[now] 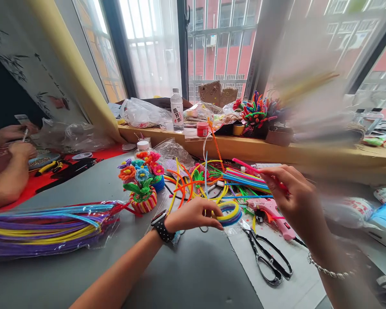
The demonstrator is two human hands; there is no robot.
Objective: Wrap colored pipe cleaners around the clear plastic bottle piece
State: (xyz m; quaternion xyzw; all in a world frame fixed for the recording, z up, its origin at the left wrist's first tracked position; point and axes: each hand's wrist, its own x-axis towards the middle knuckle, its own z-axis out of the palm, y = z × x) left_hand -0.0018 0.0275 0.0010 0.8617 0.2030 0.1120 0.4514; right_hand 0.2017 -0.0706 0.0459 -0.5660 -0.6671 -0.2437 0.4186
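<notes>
The grey surface point(209, 266) is smooth with a dull sheen; at near right, on a matt white sheet point(286, 294) like paper or card, lie scissors point(271, 261) with shiny metal blades and black handles, beside a smooth pink plastic glue gun point(273, 209). Soft, fuzzy pile covers the coil of stems point(233, 217), the pink stem point(244, 165) and the potted flowers point(143, 201), while crinkled, glossy clear plastic wraps the bundle point(51, 227) at left. A clear, glossy plastic bottle point(177, 113) stands far off, and at near right a bracelet point(331, 272) gleams like polished metal.
</notes>
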